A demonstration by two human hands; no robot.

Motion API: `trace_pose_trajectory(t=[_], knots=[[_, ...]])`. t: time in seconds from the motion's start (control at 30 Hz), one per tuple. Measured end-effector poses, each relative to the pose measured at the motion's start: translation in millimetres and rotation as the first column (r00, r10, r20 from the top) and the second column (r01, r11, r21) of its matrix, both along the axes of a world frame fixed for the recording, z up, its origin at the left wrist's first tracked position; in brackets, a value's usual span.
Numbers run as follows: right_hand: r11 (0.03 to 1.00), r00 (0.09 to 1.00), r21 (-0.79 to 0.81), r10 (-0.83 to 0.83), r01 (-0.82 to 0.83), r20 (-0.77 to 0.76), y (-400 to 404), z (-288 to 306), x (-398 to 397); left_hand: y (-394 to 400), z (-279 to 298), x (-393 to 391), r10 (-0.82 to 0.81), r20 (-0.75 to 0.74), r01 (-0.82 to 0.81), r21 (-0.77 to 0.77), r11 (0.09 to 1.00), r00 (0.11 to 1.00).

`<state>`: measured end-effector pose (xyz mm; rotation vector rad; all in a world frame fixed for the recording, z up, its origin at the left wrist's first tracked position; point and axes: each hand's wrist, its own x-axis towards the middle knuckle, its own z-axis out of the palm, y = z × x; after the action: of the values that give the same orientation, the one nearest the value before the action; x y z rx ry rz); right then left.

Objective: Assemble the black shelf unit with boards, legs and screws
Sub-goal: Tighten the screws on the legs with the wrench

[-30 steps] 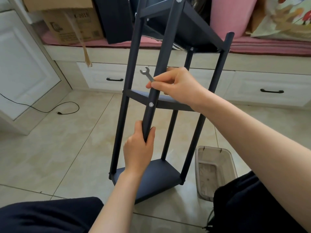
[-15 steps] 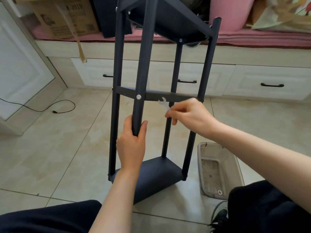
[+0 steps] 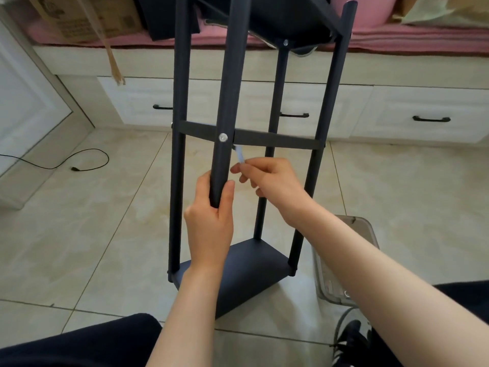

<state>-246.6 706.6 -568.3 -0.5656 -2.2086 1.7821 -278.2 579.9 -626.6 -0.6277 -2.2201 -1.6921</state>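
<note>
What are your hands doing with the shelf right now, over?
Left hand grips front leg. Right hand pinches small wrench, tip behind the leg under the middle board. Nothing in the way.

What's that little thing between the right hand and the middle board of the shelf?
In the head view, a small silver wrench spans that gap: the right hand pinches its lower end, and its top reaches just under the middle board, beside the front leg.

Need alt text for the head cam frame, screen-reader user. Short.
A person's left hand grips the near leg of an upright black shelf unit on a tiled floor, while the right hand pinches a small wrench just below the middle board, beside a silver screw. A clear plastic bin sits at right.
</note>
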Motion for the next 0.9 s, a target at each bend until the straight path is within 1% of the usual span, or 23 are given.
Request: trace_pose_trajectory(t=[0.17, 0.27, 0.43, 0.7, 0.8, 0.9], knots=[[0.997, 0.998, 0.066, -0.030, 0.033, -0.054, -9.9, -8.9, -9.4, 1.7, 0.1, -0.3, 0.025, 0.003, -0.025, 0.014, 1.000, 1.000], [0.989, 0.994, 0.134, -0.057, 0.069, -0.095, -9.6, -11.1, -13.9, 2.8, -1.4, -1.8, 0.015, 0.007, -0.015, 0.018, 1.000, 1.000], [0.963, 0.987, 0.258, -0.041, 0.080, -0.153, -8.0, -6.1, -20.1, 5.1, 1.4, 0.1, 0.020, 0.022, -0.020, 0.025, 0.999, 1.000], [0.945, 0.954, 0.260, -0.124, 0.197, -0.273, -12.1, -19.0, -24.2, 6.6, 3.8, 1.5, -0.006, 0.022, 0.006, 0.016, 1.000, 1.000], [0.916, 0.925, 0.293, -0.168, 0.274, -0.340, -15.9, -27.4, -28.5, 6.7, 3.6, 1.5, -0.007, 0.025, 0.006, 0.021, 1.000, 1.000], [0.905, 0.888, 0.262, -0.212, 0.336, -0.409, -21.6, -34.9, -34.2, 5.7, 3.2, 1.4, -0.019, 0.032, 0.018, 0.030, 0.999, 0.999]])
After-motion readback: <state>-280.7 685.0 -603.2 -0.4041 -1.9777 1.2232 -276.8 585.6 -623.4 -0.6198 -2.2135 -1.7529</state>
